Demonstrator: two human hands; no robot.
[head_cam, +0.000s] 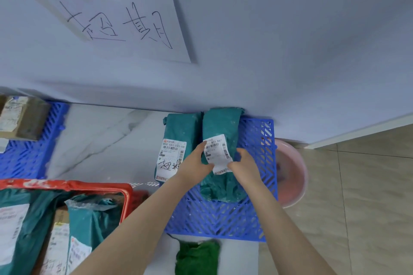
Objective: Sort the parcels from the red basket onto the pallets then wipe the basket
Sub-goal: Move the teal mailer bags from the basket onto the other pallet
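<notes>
Teal plastic mailers are what the sorting turns on, and two of them already lie side by side on the blue pallet (257, 219) against the wall, under a handwritten paper sign (125, 22); the left one (178, 140) rests flat with its label up and marker writing across it, touching the second parcel (221, 127) beside it. Both hands are on that second parcel; the left hand (196, 163) pinches the left edge of its white shipping label (218, 154) with thumb and fingers narrowed on it, and the right hand (243, 163) grips the label's right edge and the bag beneath, fingers curled closed; the parcel seems to be just being set down or straightened, so I judge this placement nearly finished.

Much is left; the red basket (67, 185) at lower left holds at least two more teal bags (89, 219) and what looks like a brown carton, partly hidden. A second blue pallet (29, 154) at far left carries a brown box (22, 120). The wiping has not begun, as far as can be seen; a green cloth (197, 257) lies on the floor near the pallet's front edge, untouched, and a pink basin (290, 174) sits just beyond the pallet's right side.
</notes>
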